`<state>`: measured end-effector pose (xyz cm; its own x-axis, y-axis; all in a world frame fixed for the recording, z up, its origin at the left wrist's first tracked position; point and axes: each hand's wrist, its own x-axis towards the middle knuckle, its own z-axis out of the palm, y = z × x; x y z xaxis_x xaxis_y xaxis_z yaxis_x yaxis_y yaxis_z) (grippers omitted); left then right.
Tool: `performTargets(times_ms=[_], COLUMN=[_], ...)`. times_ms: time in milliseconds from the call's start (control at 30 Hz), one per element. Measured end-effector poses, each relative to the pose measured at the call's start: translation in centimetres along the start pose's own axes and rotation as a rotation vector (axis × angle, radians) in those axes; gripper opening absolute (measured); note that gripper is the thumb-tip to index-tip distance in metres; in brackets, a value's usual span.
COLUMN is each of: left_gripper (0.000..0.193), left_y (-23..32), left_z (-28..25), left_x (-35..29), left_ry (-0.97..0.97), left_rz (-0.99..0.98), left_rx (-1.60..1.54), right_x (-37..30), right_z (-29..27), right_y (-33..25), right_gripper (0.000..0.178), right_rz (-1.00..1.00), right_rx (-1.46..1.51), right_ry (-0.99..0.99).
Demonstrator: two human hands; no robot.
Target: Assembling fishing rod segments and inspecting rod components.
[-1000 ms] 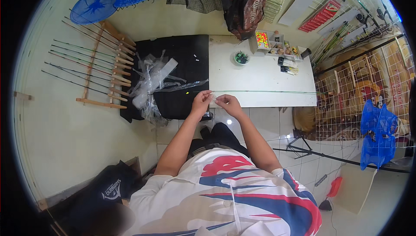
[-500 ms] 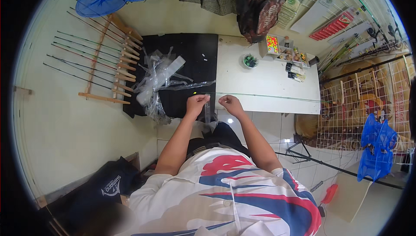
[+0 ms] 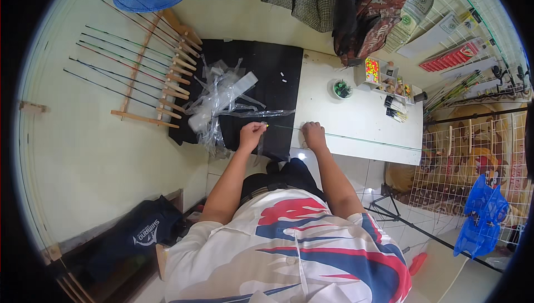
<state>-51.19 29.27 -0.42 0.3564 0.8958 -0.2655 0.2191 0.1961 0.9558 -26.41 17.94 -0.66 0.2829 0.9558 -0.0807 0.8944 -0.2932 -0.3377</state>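
A thin green rod (image 3: 361,138) with a small yellow tip (image 3: 267,126) stretches from near my left hand across the front of the table to the right. My left hand (image 3: 253,135) is closed in a pinch on a clear plastic strip (image 3: 260,146), which hangs below the fingers; the yellow tip is right beside these fingertips. My right hand (image 3: 314,135) is closed around the green rod, a short way from its tip, over the white table part. A heap of clear plastic sleeves (image 3: 222,100) lies beyond my left hand on black cloth (image 3: 272,64).
At the left, a wooden rack (image 3: 172,89) holds several thin rods. A potted plant (image 3: 341,89), a divided box (image 3: 384,80) and small packets (image 3: 395,108) stand or lie on the white table (image 3: 322,69). Blue nets (image 3: 481,214) hang on the right grid.
The view has turned, shifting the scene rightward. The rod's yellow tip was left of my left hand and is now right of its fingertips. My right hand has moved right and closed on the rod.
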Motion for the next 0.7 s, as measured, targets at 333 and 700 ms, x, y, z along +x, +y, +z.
performTargets(times_ms=[333, 700], left_gripper=[0.021, 0.021], left_y=[1.8, 2.7], left_z=[-1.4, -1.6], left_x=[-0.6, -0.9], left_ry=[0.111, 0.121], left_rz=[0.049, 0.204], left_rx=[0.215, 0.372], right_x=[-0.4, -0.6], right_z=[-2.1, -2.6], right_y=[-2.1, -2.1], right_gripper=[0.025, 0.024], right_rz=[0.074, 0.069], right_rx=[0.400, 0.392], right_ry=[0.065, 0.162])
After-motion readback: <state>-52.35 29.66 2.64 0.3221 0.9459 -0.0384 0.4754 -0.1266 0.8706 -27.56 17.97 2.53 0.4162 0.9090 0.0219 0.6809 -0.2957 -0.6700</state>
